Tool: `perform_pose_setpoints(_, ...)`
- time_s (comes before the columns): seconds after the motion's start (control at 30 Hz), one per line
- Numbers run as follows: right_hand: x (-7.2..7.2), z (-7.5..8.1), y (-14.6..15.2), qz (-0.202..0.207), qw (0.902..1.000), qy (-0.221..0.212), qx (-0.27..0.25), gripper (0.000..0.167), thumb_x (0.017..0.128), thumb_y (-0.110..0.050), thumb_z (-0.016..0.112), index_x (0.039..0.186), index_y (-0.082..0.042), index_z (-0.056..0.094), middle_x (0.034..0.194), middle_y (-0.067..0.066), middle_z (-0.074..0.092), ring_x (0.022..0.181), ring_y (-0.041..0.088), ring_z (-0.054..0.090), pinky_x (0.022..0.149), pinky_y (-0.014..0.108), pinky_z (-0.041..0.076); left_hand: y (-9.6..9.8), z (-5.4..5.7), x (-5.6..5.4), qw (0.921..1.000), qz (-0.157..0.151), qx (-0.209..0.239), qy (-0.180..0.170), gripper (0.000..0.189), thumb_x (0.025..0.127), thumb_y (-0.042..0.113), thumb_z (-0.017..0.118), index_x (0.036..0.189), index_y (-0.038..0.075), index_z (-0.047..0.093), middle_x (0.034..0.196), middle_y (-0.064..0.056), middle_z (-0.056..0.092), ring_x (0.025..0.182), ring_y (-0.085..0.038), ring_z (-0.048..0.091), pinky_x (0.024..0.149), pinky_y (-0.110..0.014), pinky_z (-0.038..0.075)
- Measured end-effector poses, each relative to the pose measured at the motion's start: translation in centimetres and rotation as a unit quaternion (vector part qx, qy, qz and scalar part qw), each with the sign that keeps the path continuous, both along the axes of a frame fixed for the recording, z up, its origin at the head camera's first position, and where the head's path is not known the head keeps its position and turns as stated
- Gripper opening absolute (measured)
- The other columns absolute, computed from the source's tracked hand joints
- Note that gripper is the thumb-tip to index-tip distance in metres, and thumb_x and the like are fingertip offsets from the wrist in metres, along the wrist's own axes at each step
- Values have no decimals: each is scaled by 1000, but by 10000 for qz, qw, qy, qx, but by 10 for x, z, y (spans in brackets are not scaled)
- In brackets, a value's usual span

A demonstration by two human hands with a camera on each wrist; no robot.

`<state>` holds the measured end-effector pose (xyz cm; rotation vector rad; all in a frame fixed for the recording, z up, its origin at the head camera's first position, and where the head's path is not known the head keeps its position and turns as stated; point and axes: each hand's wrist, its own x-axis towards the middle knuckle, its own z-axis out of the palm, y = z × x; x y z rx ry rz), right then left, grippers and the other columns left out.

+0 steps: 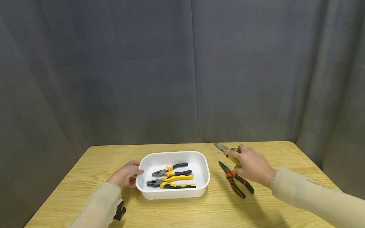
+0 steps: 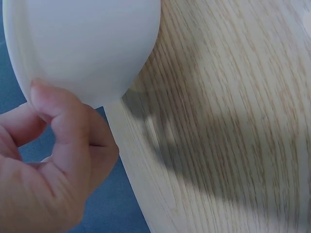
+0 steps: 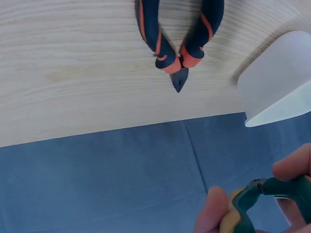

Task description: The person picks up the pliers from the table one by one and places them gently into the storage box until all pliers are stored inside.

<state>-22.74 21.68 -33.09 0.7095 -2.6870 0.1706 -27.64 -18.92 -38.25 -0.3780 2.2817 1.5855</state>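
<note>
On a clock centred on the smooth white rectangular tray (image 1: 174,194), twelve being farthest, two cream fabric sleeves (image 1: 310,194) reach in from seven and four. At four o'clock, black-and-orange long-nose pliers (image 1: 229,176) lie on the pale wood-grained table (image 1: 85,177), tip towards eleven. Inside the tray sit yellow-and-black pliers (image 1: 163,184) and, just beyond, orange-and-black pliers (image 1: 168,173), both with jaws towards nine. At nine o'clock the left hand (image 1: 128,174) pinches the tray's rim between thumb and curled fingers. Between two and three, the right hand (image 1: 252,164), raised, grips green-and-yellow-handled metal pliers (image 1: 220,146), fingers closed round the handles. A dark grey fabric curtain (image 1: 159,79) hangs behind at twelve
</note>
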Motion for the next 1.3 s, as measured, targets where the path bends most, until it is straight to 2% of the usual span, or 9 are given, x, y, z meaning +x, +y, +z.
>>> perform_pose_setpoints(0.23, 2, 4, -15, 224, 9997, 38, 97, 55, 72, -2, 71, 125, -17, 66, 81, 5, 48, 62, 15, 40, 45, 26, 34, 0, 3, 2, 10000, -6, -33, 46, 34, 97, 2, 51, 127, -2, 35, 79, -12, 48, 57, -17, 45, 48, -20, 41)
perform_pose_setpoints(0.5, 2, 4, -29, 403, 9991, -17, 158, 53, 74, -1, 70, 124, -18, 66, 86, 9, 50, 65, 16, 45, 47, 27, 40, -2, 4, 5, 9997, -15, 246, 5, 34, 97, 1, 50, 127, -1, 34, 81, -13, 52, 56, -15, 46, 47, -18, 40)
perform_pose_setpoints(0.73, -2, -3, -41, 654, 9971, 306, 221, 54, 71, 0, 67, 122, -16, 68, 86, 10, 51, 63, 16, 43, 45, 26, 37, -3, 3, 7, 9995, 60, 324, -28, 33, 97, 1, 50, 126, 0, 33, 81, -13, 49, 57, -16, 46, 48, -18, 39)
perform_pose_setpoints(0.93, -5, -9, -48, 908, 9949, 345, 267, 54, 72, -1, 69, 123, -18, 67, 89, 12, 52, 64, 16, 44, 46, 25, 38, -2, 2, 6, 9995, 104, 282, -46, 33, 97, 1, 50, 126, -1, 33, 81, -13, 49, 57, -16, 45, 48, -18, 39)
perform_pose_setpoints(1.3, -18, -14, -61, 1633, 9803, 876, 681, 50, 72, -3, 74, 120, -18, 68, 95, 15, 56, 68, 22, 51, 47, 28, 43, 2, 5, 0, 9999, 113, -20, 23, 34, 97, 2, 51, 127, -1, 35, 86, -16, 49, 62, -18, 45, 49, -20, 40)
